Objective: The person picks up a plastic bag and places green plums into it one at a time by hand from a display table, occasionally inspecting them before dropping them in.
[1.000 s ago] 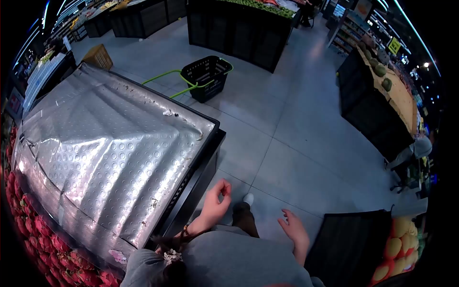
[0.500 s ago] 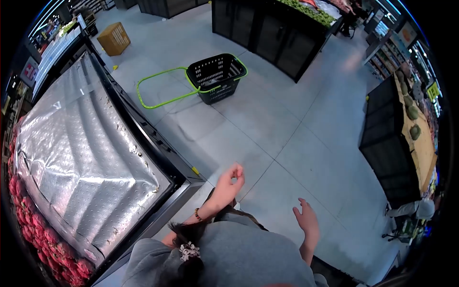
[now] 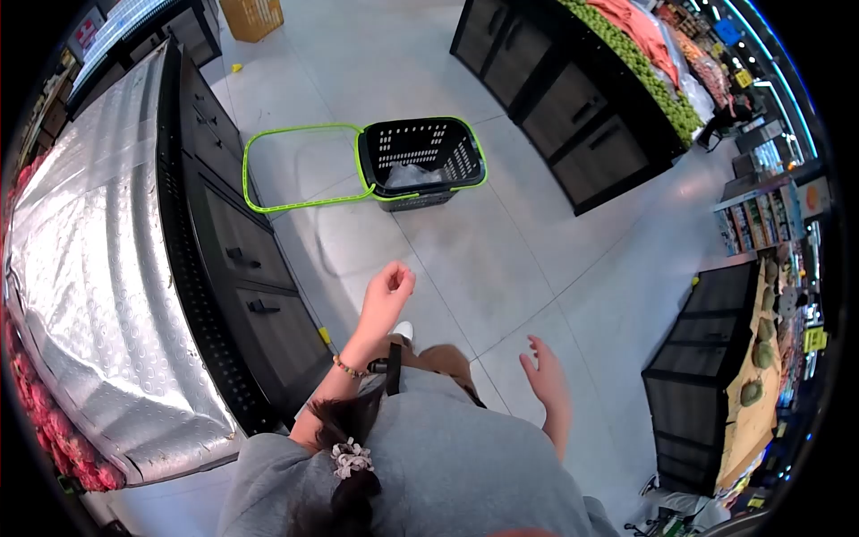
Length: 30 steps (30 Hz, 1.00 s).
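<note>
My left hand [image 3: 386,285], a beaded bracelet [image 3: 347,366] at its wrist, is held out over the floor with the fingers curled toward the thumb and nothing visible in them. My right hand [image 3: 542,374] hangs lower on the right, empty, its fingers apart. Ahead on the floor stands a black shopping basket [image 3: 417,200] with a green rim, apart from both hands. Its long green handle [image 3: 309,205] is folded out to the left. Inside lies a crumpled clear plastic bag [image 3: 413,175].
On my left is a display stand covered with silvery sheeting [image 3: 98,268], red fruit [image 3: 54,421] along its edge. Dark cabinets [image 3: 586,116] with green fruit [image 3: 662,98] on top stand ahead right. Another stand [image 3: 693,385] is on the right. A tan crate [image 3: 252,20] sits far ahead.
The view has moved closer to the basket and turned, so the bag inside now shows. Both hands keep nearly the same pose, slightly higher and further left in the view.
</note>
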Each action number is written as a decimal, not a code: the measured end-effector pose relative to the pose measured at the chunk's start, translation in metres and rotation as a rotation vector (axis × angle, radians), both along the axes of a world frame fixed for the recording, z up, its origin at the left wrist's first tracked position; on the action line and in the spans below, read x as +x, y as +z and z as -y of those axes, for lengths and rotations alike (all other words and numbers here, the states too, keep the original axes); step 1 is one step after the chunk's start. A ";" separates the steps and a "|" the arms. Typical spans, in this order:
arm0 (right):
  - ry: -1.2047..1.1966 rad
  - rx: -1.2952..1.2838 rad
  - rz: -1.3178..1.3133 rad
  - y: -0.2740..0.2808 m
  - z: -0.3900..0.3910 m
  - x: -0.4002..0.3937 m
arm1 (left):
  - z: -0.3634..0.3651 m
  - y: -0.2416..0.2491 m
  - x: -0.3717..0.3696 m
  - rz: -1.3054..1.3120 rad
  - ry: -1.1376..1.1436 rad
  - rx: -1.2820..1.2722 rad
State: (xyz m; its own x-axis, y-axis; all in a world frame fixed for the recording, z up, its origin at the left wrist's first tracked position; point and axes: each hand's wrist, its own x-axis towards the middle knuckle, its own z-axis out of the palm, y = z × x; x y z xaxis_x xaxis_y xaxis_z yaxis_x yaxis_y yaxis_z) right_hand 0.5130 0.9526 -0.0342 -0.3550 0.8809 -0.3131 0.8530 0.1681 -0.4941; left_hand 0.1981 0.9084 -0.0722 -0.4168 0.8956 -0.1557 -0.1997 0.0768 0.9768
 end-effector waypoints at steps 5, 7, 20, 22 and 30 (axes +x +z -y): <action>-0.002 -0.199 0.061 -0.015 -0.104 -0.028 | -0.071 -0.017 -0.032 0.050 0.082 -0.071; 0.055 -0.272 0.122 -0.035 -0.147 -0.036 | -0.096 -0.027 -0.045 0.048 0.161 -0.109; 0.425 -0.449 -0.054 -0.246 -0.481 -0.206 | -0.230 -0.075 -0.111 0.165 0.517 -0.449; 0.390 -0.475 -0.117 -0.304 -0.504 -0.248 | -0.229 -0.086 -0.126 0.214 0.567 -0.514; 0.479 -0.381 0.196 -0.498 -0.558 -0.417 | -0.222 -0.178 -0.232 0.232 0.635 -0.666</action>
State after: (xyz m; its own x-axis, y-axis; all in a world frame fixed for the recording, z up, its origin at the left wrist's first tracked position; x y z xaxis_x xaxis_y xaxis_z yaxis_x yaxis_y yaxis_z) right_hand 0.0956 1.5103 -0.5322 -0.5855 0.4532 -0.6722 0.8078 0.3959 -0.4368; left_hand -0.0343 1.1304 -0.2500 -0.6901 0.2094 -0.6928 -0.5793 0.4140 0.7022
